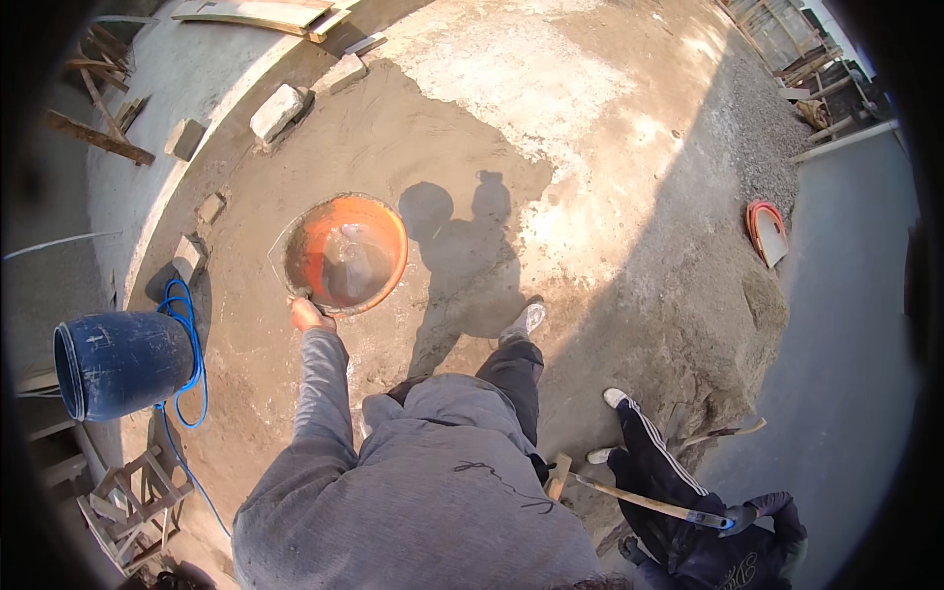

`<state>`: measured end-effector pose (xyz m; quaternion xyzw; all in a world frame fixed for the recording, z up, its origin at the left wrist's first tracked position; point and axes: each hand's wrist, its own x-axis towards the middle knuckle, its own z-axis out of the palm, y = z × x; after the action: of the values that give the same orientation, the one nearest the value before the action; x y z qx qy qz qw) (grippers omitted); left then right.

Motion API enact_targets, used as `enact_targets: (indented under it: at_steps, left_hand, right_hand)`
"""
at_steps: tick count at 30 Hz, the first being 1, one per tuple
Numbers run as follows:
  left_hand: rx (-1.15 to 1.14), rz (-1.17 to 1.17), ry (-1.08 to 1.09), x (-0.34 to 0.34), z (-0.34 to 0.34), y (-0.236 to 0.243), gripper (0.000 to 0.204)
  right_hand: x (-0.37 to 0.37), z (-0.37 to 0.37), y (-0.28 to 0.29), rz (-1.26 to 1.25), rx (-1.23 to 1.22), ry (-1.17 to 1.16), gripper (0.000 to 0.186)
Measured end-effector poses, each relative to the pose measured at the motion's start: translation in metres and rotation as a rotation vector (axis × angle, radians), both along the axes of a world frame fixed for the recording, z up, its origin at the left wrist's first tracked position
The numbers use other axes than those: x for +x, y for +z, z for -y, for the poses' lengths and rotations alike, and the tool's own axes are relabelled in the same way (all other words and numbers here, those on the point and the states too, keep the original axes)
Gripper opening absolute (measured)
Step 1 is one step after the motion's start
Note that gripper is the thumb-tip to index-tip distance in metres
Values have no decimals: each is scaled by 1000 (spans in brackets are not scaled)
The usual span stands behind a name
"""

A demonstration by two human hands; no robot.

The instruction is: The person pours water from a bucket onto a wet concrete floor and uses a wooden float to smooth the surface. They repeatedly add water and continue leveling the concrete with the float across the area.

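Note:
An orange bucket [386, 258], its mouth turned toward me, holds some greyish, wet-looking stuff in the bottom. My left hand [309, 315] is closed on its near rim at the lower left, with the arm stretched forward. The bucket's thin wire handle hangs at its left side. Wet grey-brown mortar or mud [344, 157] covers the ground around and beyond it. My right hand does not show; my grey-sleeved body fills the lower middle.
At left lies a blue barrel [128, 364] with a coiled blue hose [192, 388]; below it stands a wooden frame [128, 506]. Stone blocks [277, 112] line the curved edge. At lower right a gloved co-worker [678, 492] grips a long wooden handle [649, 501], near a sand heap [728, 364].

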<state>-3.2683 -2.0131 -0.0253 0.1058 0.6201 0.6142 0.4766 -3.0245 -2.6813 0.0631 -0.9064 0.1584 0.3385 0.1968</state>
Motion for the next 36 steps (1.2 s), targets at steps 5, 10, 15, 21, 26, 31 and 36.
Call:
enact_targets:
  at_steps: [5,10,15,21,26,31,36]
  left_hand:
    - [-100,1,274,159,-17,23,41]
    - [-145,-34,447,271,-50,24,39]
    - [-224,-81,663,355,-101,-23,36]
    - [-458,-74,914,483,-198,-5,30]
    - [-305,-89,1038,540,-293,18,35]
    - [-281,29,1251,591,-399,19,31]
    - [-238,56,1384,593,-488,8,33]
  right_hand:
    - [258,-103,1,0,-9,224,33]
    - [570,-235,24,86,52,473,35]
    - [802,-399,30,306,314,661,32]
    - [972,-631,48,258,136,803,30]
    - [1052,-853,22,431,43,1298,40]
    - [1131,-1112,-70,266,375,1549,32]
    - [978,-1414,-81,198,390,2124,33]
